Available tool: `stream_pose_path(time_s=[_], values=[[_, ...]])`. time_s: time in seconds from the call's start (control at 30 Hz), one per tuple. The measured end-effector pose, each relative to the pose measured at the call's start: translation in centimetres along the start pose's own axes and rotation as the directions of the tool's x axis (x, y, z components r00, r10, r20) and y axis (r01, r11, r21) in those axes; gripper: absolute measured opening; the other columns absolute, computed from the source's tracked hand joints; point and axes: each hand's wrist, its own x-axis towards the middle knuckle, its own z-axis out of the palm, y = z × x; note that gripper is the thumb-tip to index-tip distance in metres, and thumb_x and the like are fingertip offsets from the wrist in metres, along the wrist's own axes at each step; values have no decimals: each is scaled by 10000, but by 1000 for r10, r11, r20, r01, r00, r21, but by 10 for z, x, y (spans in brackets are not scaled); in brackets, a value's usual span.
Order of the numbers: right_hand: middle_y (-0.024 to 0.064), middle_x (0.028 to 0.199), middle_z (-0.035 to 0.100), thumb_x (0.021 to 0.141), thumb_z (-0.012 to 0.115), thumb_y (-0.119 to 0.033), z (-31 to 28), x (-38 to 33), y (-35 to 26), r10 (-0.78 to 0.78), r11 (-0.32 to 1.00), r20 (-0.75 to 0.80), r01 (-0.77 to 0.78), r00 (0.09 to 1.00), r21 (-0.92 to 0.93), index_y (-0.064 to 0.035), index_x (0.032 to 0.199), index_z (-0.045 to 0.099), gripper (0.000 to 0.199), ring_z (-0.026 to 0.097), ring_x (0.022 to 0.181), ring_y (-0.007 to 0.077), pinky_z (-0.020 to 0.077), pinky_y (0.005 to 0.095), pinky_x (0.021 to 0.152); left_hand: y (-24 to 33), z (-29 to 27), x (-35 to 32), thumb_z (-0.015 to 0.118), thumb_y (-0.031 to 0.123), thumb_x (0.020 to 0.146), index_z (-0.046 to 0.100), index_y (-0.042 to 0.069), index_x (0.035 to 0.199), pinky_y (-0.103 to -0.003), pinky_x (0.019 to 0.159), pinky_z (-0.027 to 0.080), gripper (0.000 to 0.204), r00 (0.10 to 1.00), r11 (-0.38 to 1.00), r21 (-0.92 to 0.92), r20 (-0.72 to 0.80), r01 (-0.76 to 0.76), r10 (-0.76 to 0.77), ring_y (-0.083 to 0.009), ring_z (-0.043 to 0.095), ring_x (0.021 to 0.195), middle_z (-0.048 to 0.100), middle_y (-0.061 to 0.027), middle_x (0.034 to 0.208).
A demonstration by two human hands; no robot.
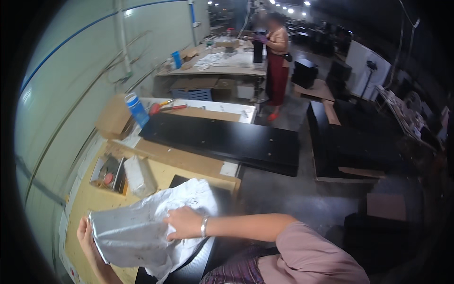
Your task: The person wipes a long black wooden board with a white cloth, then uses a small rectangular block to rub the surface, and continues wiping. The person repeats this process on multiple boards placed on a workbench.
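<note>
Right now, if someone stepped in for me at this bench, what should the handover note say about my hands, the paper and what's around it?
Left hand: grips the left edge of the crumpled white paper sheet.
Right hand: pressed flat on top of the same sheet, bracelet at the wrist.
The sheet lies over a black panel at the near end of the wooden workbench, partly covering it.
Behind it: a white wrapped bundle beside a small open box of parts; farther back a long black board and a blue canister.
Done: sheet is in hand, partly spread.
Left: much of the near panel is not yet covered.
</note>
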Motion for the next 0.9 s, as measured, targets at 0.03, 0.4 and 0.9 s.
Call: stream_pose_path(time_s=[0.03, 0.4, 0.9], values=[[171, 967, 685, 848, 783, -385, 2, 1, -1, 19, 999, 83, -15, 996, -48, -42, 936, 741, 357, 710, 898, 374, 558, 493, 799, -2, 2, 2, 585, 148, 1069, 626, 48, 991, -219, 712, 496, 133, 1000, 1000, -21, 5, 5, -5, -49, 605, 786, 654, 14, 873], [0, 864, 709, 944, 662, -3, -40, 20, -20, 63, 142, -181, 170, 982, 975, 25, 920, 713, 63, 624, 799, 49, 501, 228, 739, -16, 33, -58, 700, 462, 943, 372, -32, 1561, -454, 1250, 248, 856, 916, 656, 639, 283, -402, 285, -307, 376, 1499, 420, -199, 1594], [29, 800, 693, 878, 635, -30, -31, -3, -24, 112, 73, -194, 187, 975, 980, -5, 803, 624, 80, 661, 750, 133, 511, 297, 707, -85, 102, -84, 498, -91, 945, 488, -12, 1491, -332, 1000, 520, 552, 990, 980, -197, -123, 37, -62, -203, 648, 1141, 633, -150, 1334]])
